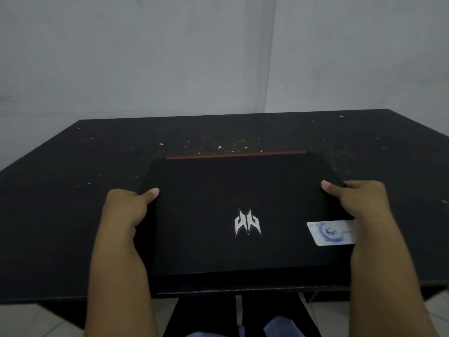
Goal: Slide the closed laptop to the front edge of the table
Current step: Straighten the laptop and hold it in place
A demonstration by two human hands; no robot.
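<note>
While both hands clamp its sides, left hand (128, 210) and right hand (359, 205) with thumbs on the lid, the laptop (243, 215) lies crosswise between them, nearly at the worktop's (60, 190) front edge.

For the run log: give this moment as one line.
left hand grip on laptop left side | right hand grip on right side | laptop closed, near table front edge

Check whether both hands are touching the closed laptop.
Touching. The head view shows the left hand and right hand wrapped around the side edges of the laptop, each thumb pressed on the lid.
</note>
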